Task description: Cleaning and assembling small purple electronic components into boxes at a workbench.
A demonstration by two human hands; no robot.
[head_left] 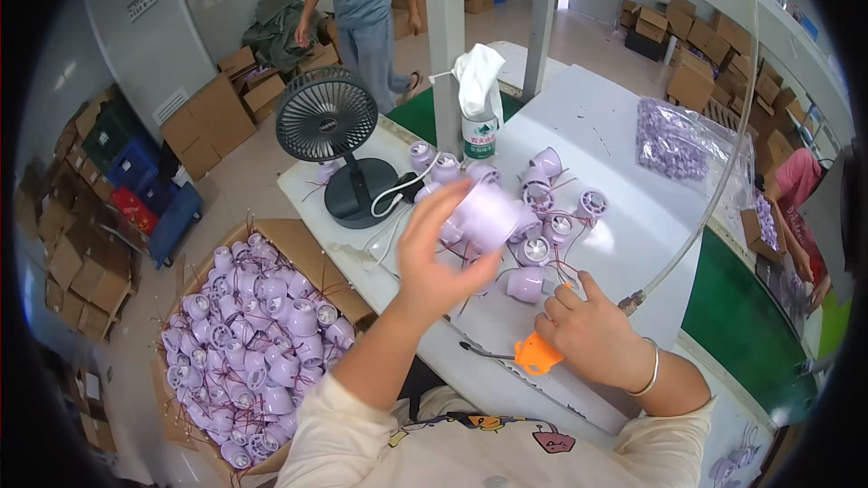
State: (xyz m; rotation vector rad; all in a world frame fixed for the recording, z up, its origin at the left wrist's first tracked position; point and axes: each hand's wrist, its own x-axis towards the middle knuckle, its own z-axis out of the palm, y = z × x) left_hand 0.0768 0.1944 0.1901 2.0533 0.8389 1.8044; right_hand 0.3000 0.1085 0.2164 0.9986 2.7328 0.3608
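Note:
In my left hand point(420, 258), raised over the table, is a round lilac plastic housing point(489, 217), slightly blurred, with fingers and thumb around it. My right hand point(589, 334) is closed round an orange air blow gun point(539, 355), whose thin dark nozzle points left, low over the table's near part. A clear hose point(714, 208) runs from a fitting beside that hand up to the top right. Beyond both hands lie several more lilac housings with thin red wires, among them a tipped one point(525, 285) and an upright open one point(592, 204).
Left of the white table point(624, 253), a cardboard box point(312, 258) brims with lilac housings. A black desk fan point(327, 117) and a can point(481, 137) holding white cloth stand at the back. A clear bag of lilac parts point(674, 140) lies right. Two other people are nearby.

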